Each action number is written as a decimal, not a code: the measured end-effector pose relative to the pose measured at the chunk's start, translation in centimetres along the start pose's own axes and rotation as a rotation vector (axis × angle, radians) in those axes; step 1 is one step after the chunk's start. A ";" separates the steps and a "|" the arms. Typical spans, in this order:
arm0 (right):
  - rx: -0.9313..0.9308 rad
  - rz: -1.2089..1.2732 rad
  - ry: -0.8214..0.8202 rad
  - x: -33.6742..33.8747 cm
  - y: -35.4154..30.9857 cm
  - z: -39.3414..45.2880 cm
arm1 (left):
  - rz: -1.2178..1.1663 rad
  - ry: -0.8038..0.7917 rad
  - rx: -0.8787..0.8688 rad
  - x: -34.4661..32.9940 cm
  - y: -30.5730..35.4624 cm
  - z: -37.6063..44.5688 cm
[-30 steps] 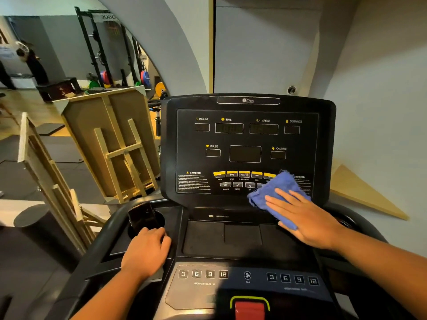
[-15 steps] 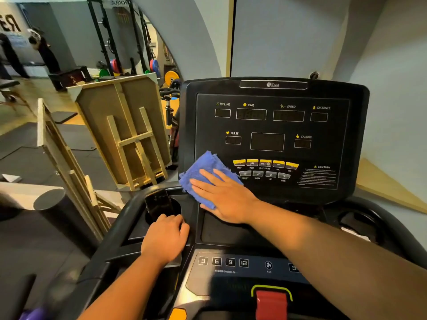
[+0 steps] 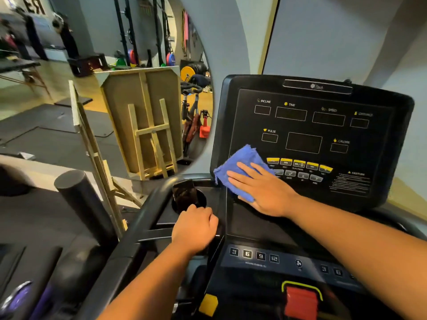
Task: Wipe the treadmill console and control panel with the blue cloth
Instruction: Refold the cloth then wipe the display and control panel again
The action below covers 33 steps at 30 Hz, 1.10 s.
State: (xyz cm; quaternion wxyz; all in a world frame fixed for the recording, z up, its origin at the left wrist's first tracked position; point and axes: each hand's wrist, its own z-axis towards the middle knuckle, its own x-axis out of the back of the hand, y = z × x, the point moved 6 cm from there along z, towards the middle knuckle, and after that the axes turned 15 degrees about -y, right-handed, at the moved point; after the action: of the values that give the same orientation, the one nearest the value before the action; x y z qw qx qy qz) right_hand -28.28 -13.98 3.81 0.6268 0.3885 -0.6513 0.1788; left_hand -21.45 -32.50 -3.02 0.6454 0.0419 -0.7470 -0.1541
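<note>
Right hand (image 3: pixel 263 188) flat, fingers spread, blue cloth (image 3: pixel 240 168) still at console (image 3: pixel 381 144) lower left, left hand (image 3: pixel 195 229) unmoved, curled

Both forearms are bare to the frame's edge, and the hands (image 3: pixel 261 188) wear no gloves, rings or watch.

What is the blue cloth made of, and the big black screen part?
The blue cloth looks like soft woven or terry fabric: it wrinkles, folds and has a fuzzy edge. The console looks like hard black plastic, with a smooth, slightly shiny face that catches light; it might have a printed film over it.
</note>
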 end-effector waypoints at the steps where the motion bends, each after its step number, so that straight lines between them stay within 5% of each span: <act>1: 0.005 -0.011 0.012 0.6 -0.5 1.4 | -0.005 -0.001 -0.001 0.0 0.1 0.0; 6: -0.028 -0.094 0.123 3.5 -1.3 5.1 | -0.025 -0.021 -0.002 0.1 0.1 0.1; 13: -0.326 0.250 0.309 5.0 2.1 0.4 | -0.094 -0.063 -0.063 0.2 -0.1 -0.4; 18: -0.419 0.982 0.467 3.6 -1.3 -7.5 | -0.158 -0.035 -0.123 0.1 -0.7 -3.7; 25: -1.005 2.006 0.644 -0.6 -7.4 -17.0 | -0.251 0.101 -0.183 -1.3 -1.5 -11.3; 27: -0.906 2.280 0.717 -1.1 -8.7 -18.2 | -0.273 0.078 -0.184 -2.2 -1.3 -12.7; 33: -1.034 1.810 0.945 0.3 -8.2 -24.3 | -0.314 -0.262 0.036 -5.4 -1.9 -13.5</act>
State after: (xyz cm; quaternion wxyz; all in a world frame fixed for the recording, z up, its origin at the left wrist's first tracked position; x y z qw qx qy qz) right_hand -5.80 -1.73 5.63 0.5351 -0.6333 -0.3872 0.4033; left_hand -7.60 -35.28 -7.07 0.5099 0.1489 -0.8114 -0.2437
